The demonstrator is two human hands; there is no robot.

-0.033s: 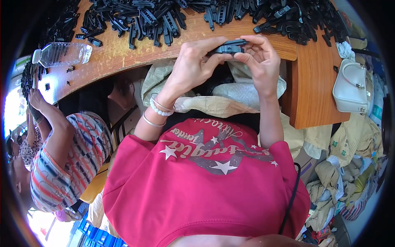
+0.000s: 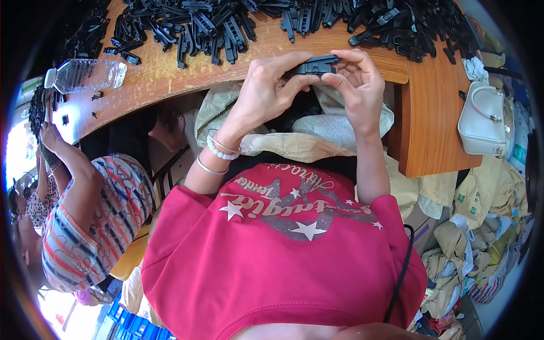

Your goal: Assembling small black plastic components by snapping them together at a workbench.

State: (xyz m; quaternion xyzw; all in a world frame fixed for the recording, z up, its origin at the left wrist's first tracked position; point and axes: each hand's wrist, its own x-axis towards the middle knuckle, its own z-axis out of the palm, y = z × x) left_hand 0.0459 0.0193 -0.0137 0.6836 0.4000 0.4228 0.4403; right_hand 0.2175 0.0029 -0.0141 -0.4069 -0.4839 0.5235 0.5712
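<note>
Between my two hands is a black plastic part [image 2: 316, 66], short and blocky with a narrow upper edge, held level just past the table's front edge. My left hand [image 2: 273, 85] pinches its left end between thumb and fingers. At the other end, my right hand [image 2: 358, 82] grips it with thumb and forefinger, the remaining fingers curled behind. The fingers partly cover both ends. Beyond my hands, many similar black plastic parts [image 2: 226, 34] lie heaped along the far side of the wooden table [image 2: 164, 71].
A clear plastic bottle [image 2: 93, 75] lies on its side at the left. A white handbag [image 2: 483, 122] rests at the right by the table's side panel. Woven sacks [image 2: 323, 133] hang below the edge. On the left sits a co-worker in a striped shirt [image 2: 96, 221].
The black plastic part has turned slightly in my fingers. My hands stay in almost the same place.
</note>
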